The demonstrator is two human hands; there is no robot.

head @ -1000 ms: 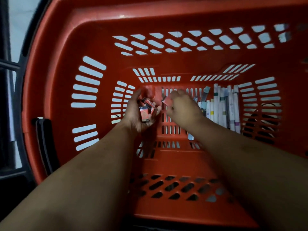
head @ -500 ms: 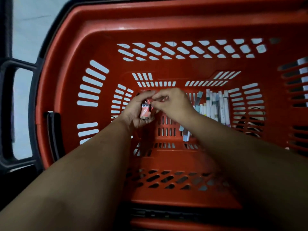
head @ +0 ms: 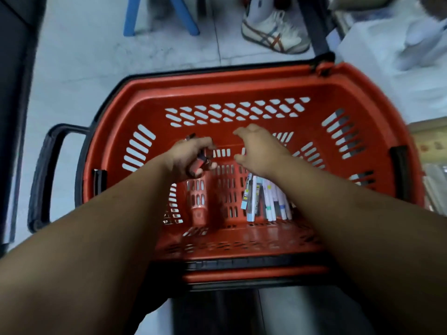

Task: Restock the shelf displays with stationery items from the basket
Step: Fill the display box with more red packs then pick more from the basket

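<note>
A red plastic basket (head: 135,97) with slotted walls stands on the floor below me. My left hand (head: 187,157) is inside it, shut on a few small reddish stationery packs (head: 199,163). My right hand (head: 260,148) hovers beside it with spread fingers and nothing in it. Under my right forearm, a bundle of white and pale blue pens (head: 264,201) lies on the basket bottom at the right.
A black basket handle (head: 44,175) sticks out at the left. Another person's white striped sneaker (head: 274,33) and blue stool legs (head: 131,15) stand on the pale floor beyond. White boxes (head: 387,44) and shelf goods (head: 433,170) sit at the right.
My view has pulled up and back, so the whole basket and floor show. Both hands have risen from the bottom; my right hand has left the packs and opened.
</note>
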